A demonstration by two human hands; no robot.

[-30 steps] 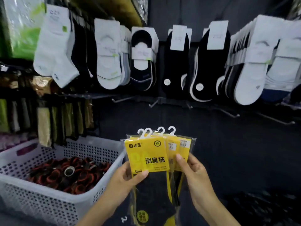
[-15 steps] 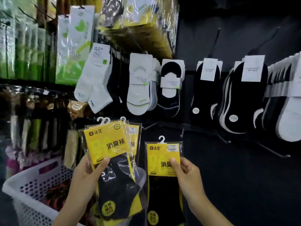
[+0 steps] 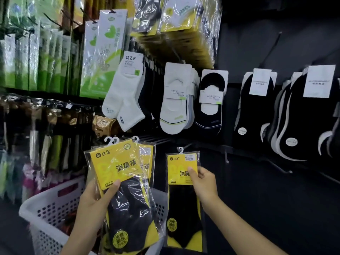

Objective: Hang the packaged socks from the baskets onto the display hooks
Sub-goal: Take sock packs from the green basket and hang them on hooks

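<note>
Fingers of the person's left hand [image 3: 93, 205] are curled behind a fanned stack of sock packs [image 3: 127, 173], with the thumb [image 3: 113, 187] pressed across the front pack just under its yellow card. The packs are clear plastic sleeves holding dark socks, each topped with a small white hanger. The stack tilts a little to the left, and its lower end overlaps the rim of a white perforated basket [image 3: 47, 208] at near left. What lies inside the basket is too dim to make out.

Over to the right, the right hand [image 3: 204, 183] pinches a single sock pack [image 3: 181, 199] of the same kind, thumb on the front of the yellow card and the other fingers tucked behind it. This pack hangs upright from the grip, apart from the stack, with its white hanger [image 3: 180, 150] pointing up. It sits in front of a dark display wall and below the hanging rows.

Bare display hooks [image 3: 284, 170] jut from the wall to the right of the single pack, not touching it. Higher on the far wall hang white ankle socks [image 3: 123, 100], white liner socks [image 3: 174, 107], navy liner socks [image 3: 209, 107] and black liner socks [image 3: 253, 115]. Green and white boxes [image 3: 101, 57] fill the far left, and yellow-carded packs [image 3: 176, 24] hang overhead.
</note>
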